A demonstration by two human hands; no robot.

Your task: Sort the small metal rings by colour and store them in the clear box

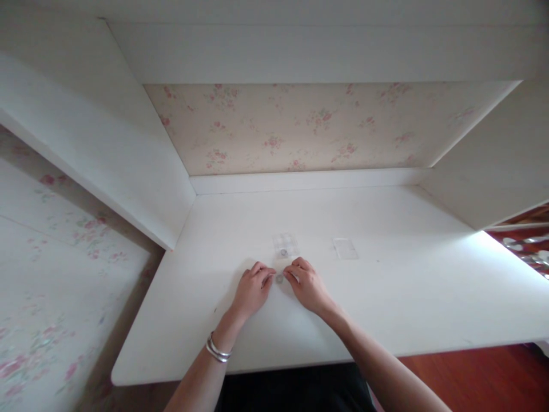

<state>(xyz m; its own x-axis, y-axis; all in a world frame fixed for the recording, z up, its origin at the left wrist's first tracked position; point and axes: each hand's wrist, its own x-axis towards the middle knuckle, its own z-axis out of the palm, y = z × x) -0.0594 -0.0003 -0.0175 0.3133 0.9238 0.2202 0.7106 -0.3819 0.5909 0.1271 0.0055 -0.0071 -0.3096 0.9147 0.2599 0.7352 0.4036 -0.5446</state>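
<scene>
My left hand (253, 287) and my right hand (305, 286) face each other over the white desk, their fingertips a short gap apart. Both have thumb and fingers pinched together. Whatever they hold, if anything, is too small to make out. Between and just below the fingertips is a small greyish round piece (279, 279); whether the fingers touch it I cannot tell. Just beyond the hands lies a clear plastic case with a grid of compartments (290, 240). A small dark-rimmed round piece (283, 252) shows at its near part. Farther right is a clear, flat square plastic piece (345, 248).
The white desk (429, 286) has a raised back strip (309, 181) and a side panel at left (141, 143) and right (489, 160). An overhead shelf (300, 51) spans the top. A tiny dark speck (378, 261) lies right of the square piece.
</scene>
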